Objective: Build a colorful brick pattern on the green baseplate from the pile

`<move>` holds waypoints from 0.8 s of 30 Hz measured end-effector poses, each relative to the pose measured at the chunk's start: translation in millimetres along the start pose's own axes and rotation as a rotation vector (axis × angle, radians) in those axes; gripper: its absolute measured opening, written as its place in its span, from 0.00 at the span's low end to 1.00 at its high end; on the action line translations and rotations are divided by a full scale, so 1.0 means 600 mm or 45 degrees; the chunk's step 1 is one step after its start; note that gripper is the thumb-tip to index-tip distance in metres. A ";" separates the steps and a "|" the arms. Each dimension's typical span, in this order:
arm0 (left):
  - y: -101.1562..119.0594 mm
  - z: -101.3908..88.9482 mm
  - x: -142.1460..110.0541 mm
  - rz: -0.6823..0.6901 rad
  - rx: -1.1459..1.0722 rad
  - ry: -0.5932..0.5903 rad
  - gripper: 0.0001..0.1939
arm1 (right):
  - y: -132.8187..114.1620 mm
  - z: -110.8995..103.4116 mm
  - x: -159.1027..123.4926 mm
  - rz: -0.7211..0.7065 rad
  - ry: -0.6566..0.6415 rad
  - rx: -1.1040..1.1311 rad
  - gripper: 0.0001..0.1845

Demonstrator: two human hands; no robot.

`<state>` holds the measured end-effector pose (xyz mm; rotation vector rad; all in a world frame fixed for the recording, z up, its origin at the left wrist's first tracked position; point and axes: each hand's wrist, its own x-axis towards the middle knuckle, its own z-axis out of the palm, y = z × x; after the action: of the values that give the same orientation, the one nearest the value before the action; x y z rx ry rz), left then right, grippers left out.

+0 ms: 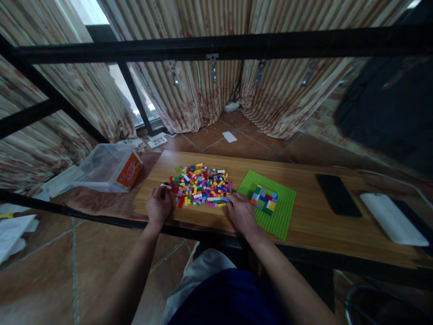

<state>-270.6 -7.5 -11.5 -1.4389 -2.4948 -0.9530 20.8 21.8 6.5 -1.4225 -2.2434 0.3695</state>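
Observation:
A loose pile of small coloured building bricks [203,183] lies on the wooden table. At its left edge rests my left hand [158,205], fingers curled in; whatever they may hold is hidden. A white brick [165,185] lies just beyond those fingers. My right hand [242,212] is at the pile's right edge, its thumb and fingertips closed at a blue brick [225,199]. Right of this hand is a green baseplate [286,203], turned at an angle. On it sits a flat patch of joined bricks [265,199] in several colours.
A clear plastic box [101,167] with an orange label stands left of the wooden table [307,225]. A black phone [338,195] and a white device [392,216] lie at the right. A black metal rail [237,47] crosses above, with curtains behind it.

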 end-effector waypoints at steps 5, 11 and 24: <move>-0.001 0.000 0.001 0.019 0.011 -0.003 0.11 | -0.006 -0.007 -0.007 0.062 0.116 0.204 0.14; 0.001 -0.002 0.002 0.018 0.023 -0.015 0.11 | 0.042 -0.052 -0.055 0.416 0.476 0.598 0.16; 0.002 -0.002 0.000 0.012 0.005 -0.017 0.11 | 0.120 -0.079 -0.105 0.742 0.527 0.654 0.23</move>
<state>-269.9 -7.7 -9.9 -1.4596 -2.4953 -0.9390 124.1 -5.0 0.1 -1.6429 -1.2609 0.7010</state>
